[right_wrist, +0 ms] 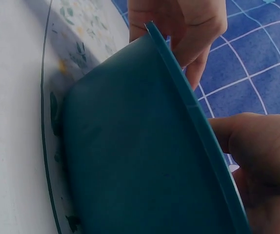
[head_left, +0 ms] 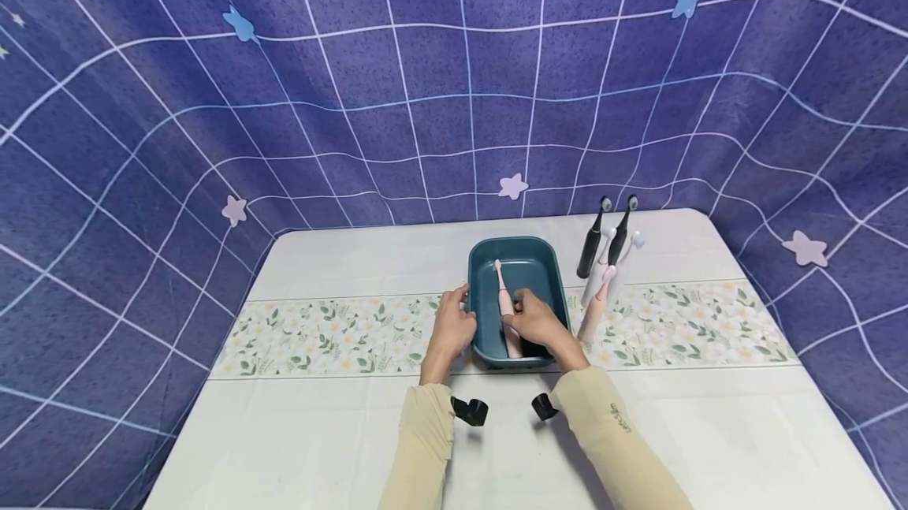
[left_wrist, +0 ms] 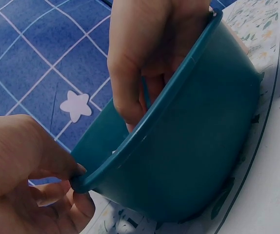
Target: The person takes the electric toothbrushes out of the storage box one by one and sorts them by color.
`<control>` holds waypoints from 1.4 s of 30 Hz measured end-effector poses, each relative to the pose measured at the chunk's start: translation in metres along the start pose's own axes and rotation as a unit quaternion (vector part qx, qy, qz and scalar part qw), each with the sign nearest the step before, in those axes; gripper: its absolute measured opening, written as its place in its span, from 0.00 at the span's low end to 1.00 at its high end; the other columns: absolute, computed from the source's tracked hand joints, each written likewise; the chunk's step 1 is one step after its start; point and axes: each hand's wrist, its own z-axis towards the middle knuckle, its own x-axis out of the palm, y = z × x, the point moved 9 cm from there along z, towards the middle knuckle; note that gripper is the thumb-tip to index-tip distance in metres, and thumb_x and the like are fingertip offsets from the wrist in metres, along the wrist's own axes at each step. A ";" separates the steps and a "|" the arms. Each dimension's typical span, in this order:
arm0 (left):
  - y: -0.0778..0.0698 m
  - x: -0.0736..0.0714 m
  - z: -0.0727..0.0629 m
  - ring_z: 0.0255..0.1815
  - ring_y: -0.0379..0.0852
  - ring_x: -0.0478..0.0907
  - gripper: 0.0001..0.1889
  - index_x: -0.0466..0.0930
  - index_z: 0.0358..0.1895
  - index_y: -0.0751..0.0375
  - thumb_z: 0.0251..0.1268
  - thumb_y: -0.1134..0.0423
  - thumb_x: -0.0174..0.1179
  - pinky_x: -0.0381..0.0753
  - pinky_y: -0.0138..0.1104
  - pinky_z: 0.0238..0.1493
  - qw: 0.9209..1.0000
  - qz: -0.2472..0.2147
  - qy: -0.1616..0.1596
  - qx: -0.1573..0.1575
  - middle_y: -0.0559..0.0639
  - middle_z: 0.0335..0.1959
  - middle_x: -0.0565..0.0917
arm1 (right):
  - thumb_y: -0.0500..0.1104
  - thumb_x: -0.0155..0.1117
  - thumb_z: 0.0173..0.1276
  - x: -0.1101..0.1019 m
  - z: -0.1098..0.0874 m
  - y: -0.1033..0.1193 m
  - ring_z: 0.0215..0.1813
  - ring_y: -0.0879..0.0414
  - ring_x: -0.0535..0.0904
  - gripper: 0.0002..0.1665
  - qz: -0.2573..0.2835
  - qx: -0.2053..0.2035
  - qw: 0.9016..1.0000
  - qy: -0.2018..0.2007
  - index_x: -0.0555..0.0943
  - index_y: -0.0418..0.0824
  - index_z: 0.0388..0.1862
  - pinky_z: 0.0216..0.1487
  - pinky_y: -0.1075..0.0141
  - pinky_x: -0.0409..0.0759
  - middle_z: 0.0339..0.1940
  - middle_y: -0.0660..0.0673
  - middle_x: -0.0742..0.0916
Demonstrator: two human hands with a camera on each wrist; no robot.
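Note:
A dark teal plastic basin [head_left: 520, 243] stands on the table, with a pink electric toothbrush [head_left: 504, 301] lying lengthwise inside, its brush head toward the far end. My left hand [head_left: 452, 325] pinches the basin's left rim; in the left wrist view its thumb is over the rim and its fingers below. Inside the basin, my right hand [head_left: 539, 322] has its thumb and curled fingers at the pink toothbrush's handle. A dark patch shows under that hand; what it is I cannot tell. From the right wrist view, the basin wall [right_wrist: 130, 136] hides the right fingertips.
Right of the basin several electric toothbrushes stand upright: a black one [head_left: 590, 248], another black one [head_left: 619, 238], white ones behind, and a pink one [head_left: 593, 311] nearest. A floral strip [head_left: 333, 336] crosses the white table. A blue star-patterned curtain [head_left: 426, 124] hangs behind.

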 end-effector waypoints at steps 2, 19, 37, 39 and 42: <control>-0.001 0.000 0.000 0.42 0.49 0.71 0.28 0.67 0.68 0.62 0.62 0.72 0.51 0.71 0.42 0.50 1.000 0.001 -0.002 0.001 0.57 0.52 0.73 | 0.42 0.62 0.65 0.001 0.001 0.000 0.56 0.45 0.75 0.37 0.011 0.001 1.000 0.001 0.62 0.31 0.69 0.57 0.52 0.72 0.55 0.35 0.79; -0.002 0.000 0.000 0.39 0.47 0.71 0.28 0.66 0.68 0.63 0.62 0.73 0.51 0.72 0.40 0.45 1.000 -0.002 0.002 0.011 0.58 0.53 0.73 | 0.31 0.60 0.56 0.024 0.008 0.007 0.37 0.54 0.77 0.37 0.128 0.010 0.991 0.038 0.64 0.28 0.67 0.36 0.67 0.76 0.50 0.35 0.79; -0.002 -0.001 0.001 0.38 0.46 0.70 0.28 0.66 0.68 0.63 0.61 0.73 0.50 0.71 0.39 0.44 1.000 0.019 0.002 0.006 0.58 0.53 0.73 | 0.27 0.56 0.55 0.030 0.019 0.008 0.28 0.55 0.76 0.33 0.178 0.039 0.982 0.041 0.66 0.27 0.62 0.31 0.65 0.78 0.34 0.42 0.80; -0.002 -0.001 0.001 0.38 0.46 0.70 0.28 0.66 0.68 0.63 0.62 0.73 0.50 0.72 0.39 0.43 1.000 0.018 0.003 0.006 0.58 0.53 0.73 | 0.27 0.56 0.56 0.031 0.020 0.008 0.32 0.54 0.78 0.32 0.189 0.047 0.980 0.045 0.65 0.27 0.63 0.34 0.63 0.81 0.37 0.40 0.79; -0.002 0.000 0.001 0.38 0.46 0.70 0.28 0.66 0.68 0.63 0.62 0.72 0.50 0.72 0.39 0.43 1.000 0.017 0.005 0.004 0.58 0.53 0.72 | 0.29 0.56 0.59 0.032 0.021 0.007 0.38 0.52 0.80 0.31 0.201 0.054 0.977 0.050 0.65 0.28 0.63 0.40 0.59 0.83 0.43 0.37 0.80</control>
